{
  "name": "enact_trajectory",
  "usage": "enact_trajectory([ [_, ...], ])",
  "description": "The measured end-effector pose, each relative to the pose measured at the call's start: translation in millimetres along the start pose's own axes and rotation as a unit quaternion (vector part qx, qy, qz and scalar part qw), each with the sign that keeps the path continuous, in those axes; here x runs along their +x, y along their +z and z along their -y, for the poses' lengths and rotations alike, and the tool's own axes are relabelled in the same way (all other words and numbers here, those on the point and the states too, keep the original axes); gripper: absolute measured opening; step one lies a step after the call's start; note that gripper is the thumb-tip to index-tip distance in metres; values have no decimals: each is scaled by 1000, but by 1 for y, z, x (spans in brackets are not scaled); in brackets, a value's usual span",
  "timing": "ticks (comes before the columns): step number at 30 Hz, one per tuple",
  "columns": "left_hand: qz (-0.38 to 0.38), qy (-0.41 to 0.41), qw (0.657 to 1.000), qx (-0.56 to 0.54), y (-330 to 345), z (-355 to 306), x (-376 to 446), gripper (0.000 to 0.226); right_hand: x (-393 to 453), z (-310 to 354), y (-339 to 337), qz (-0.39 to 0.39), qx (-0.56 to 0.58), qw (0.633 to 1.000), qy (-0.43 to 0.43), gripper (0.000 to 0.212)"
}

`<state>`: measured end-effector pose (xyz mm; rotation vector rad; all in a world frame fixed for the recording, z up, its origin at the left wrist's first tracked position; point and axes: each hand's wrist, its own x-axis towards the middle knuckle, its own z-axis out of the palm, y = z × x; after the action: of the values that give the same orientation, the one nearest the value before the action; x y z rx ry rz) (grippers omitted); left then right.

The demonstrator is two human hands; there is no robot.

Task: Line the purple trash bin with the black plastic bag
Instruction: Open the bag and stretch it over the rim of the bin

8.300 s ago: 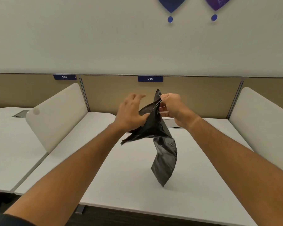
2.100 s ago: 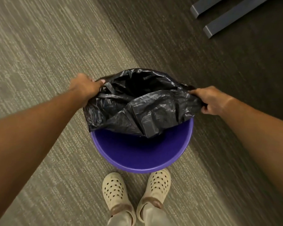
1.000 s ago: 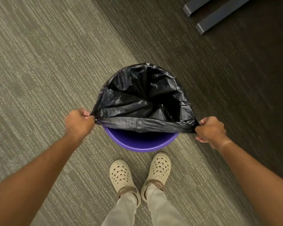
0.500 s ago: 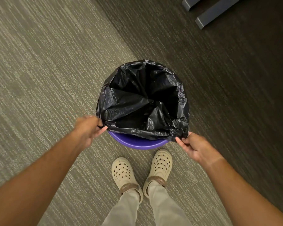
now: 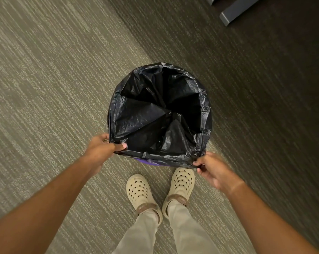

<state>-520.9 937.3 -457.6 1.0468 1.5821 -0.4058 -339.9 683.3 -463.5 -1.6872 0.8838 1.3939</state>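
The black plastic bag [image 5: 160, 114] sits open inside the purple trash bin [image 5: 149, 162], its mouth folded over nearly the whole rim. Only a thin purple sliver of the bin shows at the near edge, below the bag. My left hand [image 5: 102, 149] pinches the bag's edge at the near left of the rim, thumb on top. At the near right, my right hand [image 5: 212, 170] grips the bag's edge between thumb and fingers. The bin's walls and bottom are hidden by the bag.
The bin stands on striped carpet, lighter grey-beige at left [image 5: 45, 88] and darker at right [image 5: 265, 88]. My feet in cream clogs [image 5: 139, 193] stand just in front of the bin. A grey furniture leg [image 5: 235, 11] lies at the top right.
Both hands have pulled the bag's near edge down toward me over the rim. Much less purple shows than half a second ago, and the bag's mouth is stretched wider and rounder.
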Motion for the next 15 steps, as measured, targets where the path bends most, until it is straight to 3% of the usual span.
enact_trajectory([
  [3,29,-22,999,-1,-3,0,2,88,2,3,0,23,-20,999,11,37],
  [6,53,-27,996,72,-5,5,3,80,2,2,1,27,-98,995,5,19],
  [8,46,-15,994,100,-4,7,6,70,6,0,4,10,-133,991,-26,19],
  [12,-13,67,977,204,8,8,8,28,17,-2,10,-45,-150,985,-67,30],
  [15,-71,103,948,293,15,2,8,18,25,-1,15,-62,-116,989,-67,37],
])
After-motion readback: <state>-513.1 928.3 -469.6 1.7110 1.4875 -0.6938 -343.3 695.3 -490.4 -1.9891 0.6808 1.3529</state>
